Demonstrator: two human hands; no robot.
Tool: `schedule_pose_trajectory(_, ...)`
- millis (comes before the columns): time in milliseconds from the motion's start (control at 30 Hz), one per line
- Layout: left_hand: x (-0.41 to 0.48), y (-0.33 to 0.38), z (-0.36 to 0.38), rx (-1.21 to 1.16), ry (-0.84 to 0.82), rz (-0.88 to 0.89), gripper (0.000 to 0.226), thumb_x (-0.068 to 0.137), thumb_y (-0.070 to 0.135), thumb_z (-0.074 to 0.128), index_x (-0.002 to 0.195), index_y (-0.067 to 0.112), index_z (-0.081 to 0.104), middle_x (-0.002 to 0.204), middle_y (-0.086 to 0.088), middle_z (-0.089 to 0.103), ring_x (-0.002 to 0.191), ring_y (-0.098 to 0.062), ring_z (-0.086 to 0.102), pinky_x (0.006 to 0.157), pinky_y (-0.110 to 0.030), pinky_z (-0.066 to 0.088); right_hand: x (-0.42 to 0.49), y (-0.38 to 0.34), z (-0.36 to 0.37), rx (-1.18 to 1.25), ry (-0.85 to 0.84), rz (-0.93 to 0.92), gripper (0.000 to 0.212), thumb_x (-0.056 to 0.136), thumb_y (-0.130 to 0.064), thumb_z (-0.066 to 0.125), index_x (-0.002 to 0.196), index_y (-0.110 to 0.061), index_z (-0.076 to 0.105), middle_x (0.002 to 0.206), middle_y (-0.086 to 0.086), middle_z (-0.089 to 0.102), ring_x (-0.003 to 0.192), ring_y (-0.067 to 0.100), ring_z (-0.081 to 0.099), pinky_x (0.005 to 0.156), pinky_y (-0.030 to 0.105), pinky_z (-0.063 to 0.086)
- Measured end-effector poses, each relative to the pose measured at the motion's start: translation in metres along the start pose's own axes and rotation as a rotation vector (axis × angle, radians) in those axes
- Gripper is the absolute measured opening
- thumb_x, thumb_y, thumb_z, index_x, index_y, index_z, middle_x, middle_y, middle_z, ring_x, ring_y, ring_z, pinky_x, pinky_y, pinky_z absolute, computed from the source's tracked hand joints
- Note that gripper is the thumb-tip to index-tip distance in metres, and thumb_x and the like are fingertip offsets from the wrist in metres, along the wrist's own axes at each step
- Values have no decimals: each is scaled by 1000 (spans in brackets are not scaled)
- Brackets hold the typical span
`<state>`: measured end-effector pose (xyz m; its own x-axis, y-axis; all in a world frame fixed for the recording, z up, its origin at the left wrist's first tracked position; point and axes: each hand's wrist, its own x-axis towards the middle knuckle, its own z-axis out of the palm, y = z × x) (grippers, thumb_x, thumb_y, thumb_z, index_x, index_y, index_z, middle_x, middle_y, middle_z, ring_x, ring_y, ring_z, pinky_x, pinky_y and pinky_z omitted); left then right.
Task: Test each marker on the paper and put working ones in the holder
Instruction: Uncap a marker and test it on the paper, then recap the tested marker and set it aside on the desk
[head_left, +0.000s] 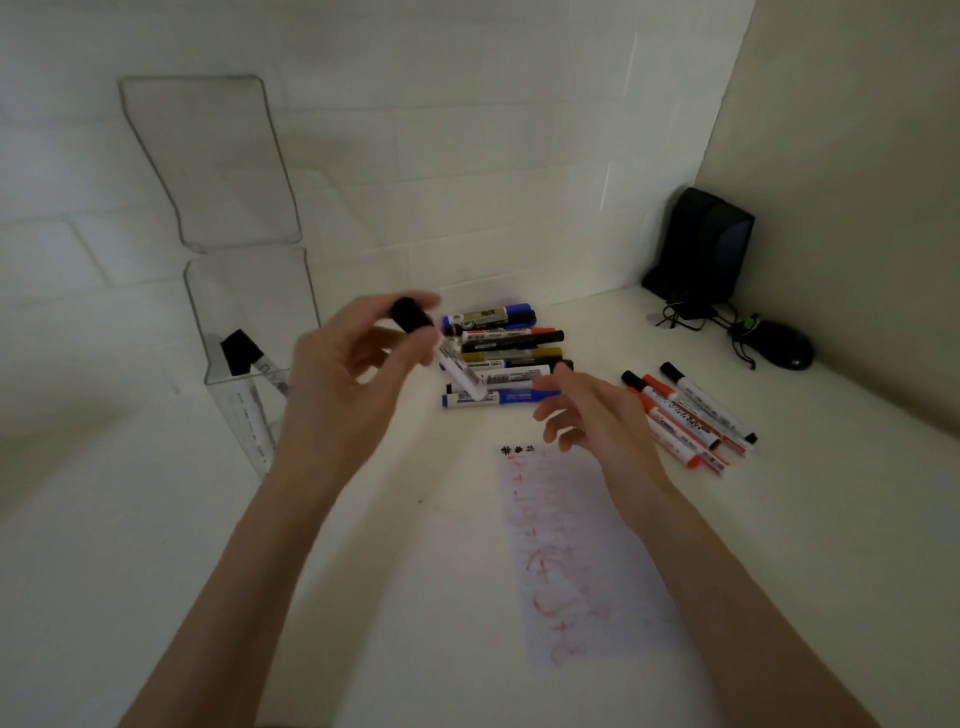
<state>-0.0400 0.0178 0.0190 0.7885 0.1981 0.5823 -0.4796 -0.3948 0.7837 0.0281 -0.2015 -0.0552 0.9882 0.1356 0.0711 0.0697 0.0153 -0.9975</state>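
Observation:
My left hand (358, 364) holds a black-capped white marker (457, 371) between thumb and fingertips, cap end up, above the table. My right hand (587, 410) hovers to its right with fingers spread and loose, holding nothing. Behind the hands lies a pile of markers (504, 343) in blue, black, red and yellow. A white paper (576, 551) covered with red scribbles, with small black marks at its top edge, lies under my right forearm. A clear plastic holder (249, 312) stands at the left with a black-capped marker (244, 353) inside.
A second group of red and black markers (685, 410) lies to the right of the paper. A black speaker (701, 244) and a black mouse (779, 351) with cables sit in the back right corner. White walls close the table at the back and right.

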Motion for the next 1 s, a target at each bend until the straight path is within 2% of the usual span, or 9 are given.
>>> schedule_pose_trajectory(133, 14, 28, -41, 95, 259, 148, 35, 90, 11, 73, 120, 20, 58, 106, 0, 73, 88, -14, 73, 78, -25, 56, 1, 17, 3, -347, 70, -178, 13, 100, -33, 63, 100, -27, 75, 84, -10, 73, 69, 7, 67, 60, 21, 53)
schedule_pose_trajectory(233, 22, 34, -77, 199, 428, 191, 31, 92, 24, 70, 117, 30, 53, 109, 9, 71, 96, -10, 72, 81, -25, 54, 1, 26, 7, -444, 61, -228, 12, 100, -31, 64, 105, -29, 75, 95, -13, 73, 80, 10, 67, 71, 34, 61)
schedule_pose_trajectory(300, 27, 28, -94, 278, 468, 123, 29, 92, 29, 69, 116, 35, 54, 106, 16, 70, 95, -5, 71, 81, -25, 55, 1, 27, 9, -460, 69, -256, 12, 100, -30, 64, 105, -28, 75, 95, -13, 73, 79, 10, 67, 71, 37, 61)
schedule_pose_trajectory(400, 28, 14, -102, 401, 421, 14, 26, 89, 25, 74, 108, 35, 60, 99, 15, 71, 87, -4, 71, 77, -26, 57, 1, 28, 9, -461, 82, -265, 12, 100, -32, 63, 105, -30, 74, 96, -15, 72, 80, 9, 67, 71, 36, 61)
schedule_pose_trajectory(500, 28, 3, -95, 558, 307, -64, 17, 87, 21, 77, 101, 24, 68, 92, 13, 71, 77, 1, 69, 66, -7, 50, 2, 30, 9, -466, 88, -257, 11, 100, -32, 64, 105, -32, 74, 96, -17, 72, 78, 9, 67, 71, 37, 61)
schedule_pose_trajectory(533, 27, 0, -92, 622, 263, -84, 14, 86, 21, 77, 98, 24, 69, 88, 13, 70, 74, 2, 67, 66, -7, 48, 3, 31, 9, -463, 87, -257, 11, 100, -32, 64, 104, -32, 74, 96, -17, 73, 77, 9, 67, 70, 38, 61)
schedule_pose_trajectory(667, 25, -9, -86, 874, 181, -100, 9, 87, 27, 77, 94, 22, 74, 75, 9, 61, 63, -7, 56, 71, -29, 42, 4, 31, 10, -470, 86, -264, 11, 100, -31, 64, 104, -31, 74, 95, -17, 73, 77, 10, 67, 69, 37, 61)
schedule_pose_trajectory(867, 23, -19, -78, 1041, 161, -185, 11, 86, 15, 74, 95, 16, 79, 97, -11, 68, 97, -34, 60, 74, -42, 48, 3, 29, 10, -467, 104, -249, 11, 100, -30, 64, 104, -29, 74, 94, -16, 73, 77, 9, 67, 70, 33, 61)
schedule_pose_trajectory(1000, 21, -22, -68, 1034, 274, -81, 22, 93, 11, 63, 111, 16, 73, 109, -12, 64, 105, -35, 55, 79, -45, 46, 4, 29, 2, -599, 222, -237, 20, 100, -22, 63, 118, -25, 70, 102, -8, 71, 87, 6, 65, 80, 32, 60)
